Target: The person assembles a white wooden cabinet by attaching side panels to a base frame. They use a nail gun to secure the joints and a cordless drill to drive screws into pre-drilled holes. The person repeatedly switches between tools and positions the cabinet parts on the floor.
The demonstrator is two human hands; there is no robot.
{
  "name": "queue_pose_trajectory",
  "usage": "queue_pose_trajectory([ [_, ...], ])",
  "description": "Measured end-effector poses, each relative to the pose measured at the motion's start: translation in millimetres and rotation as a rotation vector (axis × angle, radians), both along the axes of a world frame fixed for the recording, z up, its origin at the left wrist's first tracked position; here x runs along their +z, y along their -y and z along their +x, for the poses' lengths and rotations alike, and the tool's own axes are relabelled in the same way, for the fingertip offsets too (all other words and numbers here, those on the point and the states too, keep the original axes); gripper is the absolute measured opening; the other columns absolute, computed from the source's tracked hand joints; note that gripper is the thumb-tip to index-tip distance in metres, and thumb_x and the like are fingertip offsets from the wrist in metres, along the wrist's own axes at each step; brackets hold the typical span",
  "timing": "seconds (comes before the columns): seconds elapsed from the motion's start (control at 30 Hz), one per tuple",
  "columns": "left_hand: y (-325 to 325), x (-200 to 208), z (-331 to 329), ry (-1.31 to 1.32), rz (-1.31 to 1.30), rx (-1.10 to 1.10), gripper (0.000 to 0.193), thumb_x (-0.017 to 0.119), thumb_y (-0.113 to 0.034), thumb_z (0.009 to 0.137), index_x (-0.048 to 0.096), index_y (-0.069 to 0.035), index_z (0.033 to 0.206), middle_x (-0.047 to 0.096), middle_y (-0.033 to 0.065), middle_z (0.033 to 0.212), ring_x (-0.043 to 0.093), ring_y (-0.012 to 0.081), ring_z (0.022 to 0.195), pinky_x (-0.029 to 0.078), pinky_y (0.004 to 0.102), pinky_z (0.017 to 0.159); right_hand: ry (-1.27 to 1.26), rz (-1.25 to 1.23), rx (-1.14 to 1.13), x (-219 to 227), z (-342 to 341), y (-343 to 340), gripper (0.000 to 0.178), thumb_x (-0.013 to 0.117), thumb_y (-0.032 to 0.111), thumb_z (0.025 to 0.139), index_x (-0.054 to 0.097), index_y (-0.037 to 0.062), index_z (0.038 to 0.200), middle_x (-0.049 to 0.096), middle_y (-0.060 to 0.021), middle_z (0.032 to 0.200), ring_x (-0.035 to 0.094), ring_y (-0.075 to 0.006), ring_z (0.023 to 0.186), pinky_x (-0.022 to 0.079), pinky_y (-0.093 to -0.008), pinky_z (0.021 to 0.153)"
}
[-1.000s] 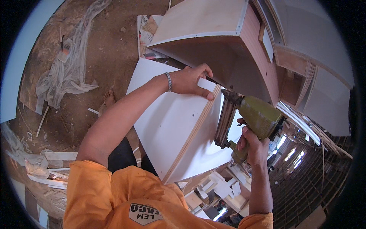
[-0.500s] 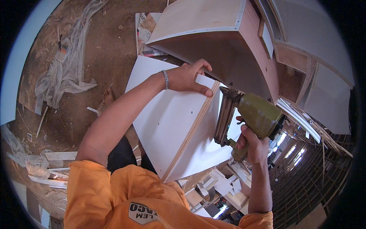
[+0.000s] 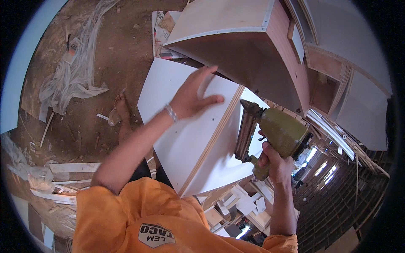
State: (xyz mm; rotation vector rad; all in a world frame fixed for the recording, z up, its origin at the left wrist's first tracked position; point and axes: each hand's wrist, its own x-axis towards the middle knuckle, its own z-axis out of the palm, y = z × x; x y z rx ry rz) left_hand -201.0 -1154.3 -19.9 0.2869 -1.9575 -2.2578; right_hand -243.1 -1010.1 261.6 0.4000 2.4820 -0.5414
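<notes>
My right hand [image 3: 278, 163] is wrapped round the handle of an olive-green nail gun [image 3: 283, 131]. Its dark nose and long magazine sit just right of an upright board's layered plywood edge [image 3: 216, 134]. On the left of that edge stretches a white panel [image 3: 179, 137] with a few small dark holes. Over this panel, a bit blurred, is my left hand [image 3: 190, 99], holding nothing, with thumb and fingers apart. Whether it touches the white surface I cannot tell. The gun's nose is close to the board's far end, and contact is unclear.
Beyond the panel stands a large wooden cabinet box [image 3: 232, 48] with pale edging. More cabinet carcasses [image 3: 325, 84] rise at the right. Crumpled clear plastic sheeting [image 3: 69, 80] lies on the dirt floor at left. Board offcuts [image 3: 244, 204] are piled at lower right.
My left hand has let go of the board's edge and moved left over the white panel, fingers spreading. The nail gun has shifted slightly left and down, still in my right hand.
</notes>
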Motion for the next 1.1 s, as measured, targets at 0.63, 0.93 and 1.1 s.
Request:
queue_pose_trajectory([
  [0.63, -99.3, 102.8, 155.9, 0.189, 0.001, 0.018, 0.065, 0.054, -0.009, 0.097, 0.024, -0.004, 0.155, 0.019, 0.0246, 0.161, 0.02, 0.0414, 0.149, 0.022, 0.0509, 0.121, -0.027, 0.006, -0.016, -3.7, 3.8, 6.6, 0.024, 0.064, 0.016, 0.088, 0.066, -0.0021, 0.104, 0.052, -0.002, 0.059, 0.049, -0.0123, 0.049, 0.043, -0.0291, 0.05],
  [0.93, -112.3, 104.8, 191.7, 0.206, -0.034, -0.028, 0.065, 0.052, -0.006, 0.097, 0.022, 0.001, 0.154, 0.022, 0.026, 0.16, 0.023, 0.0435, 0.148, 0.022, 0.0513, 0.121, 0.039, 0.008, 0.082, -3.6, 33.6, -33.5, 0.016, 0.065, 0.014, 0.09, 0.063, 0.001, 0.099, 0.053, -0.0026, 0.064, 0.051, -0.0133, 0.051, 0.043, -0.0301, 0.051],
  [1.1, -115.7, 105.2, 205.9, 0.173, -0.068, 0.014, 0.063, 0.051, -0.006, 0.097, 0.023, 0.002, 0.153, 0.023, 0.0257, 0.159, 0.025, 0.0435, 0.147, 0.023, 0.0514, 0.121, 0.111, 0.034, 0.392, -6.1, 49.0, -74.7, 0.017, 0.065, 0.018, 0.093, 0.062, 0.0026, 0.098, 0.055, -0.0015, 0.069, 0.051, -0.0115, 0.056, 0.044, -0.0295, 0.053],
])
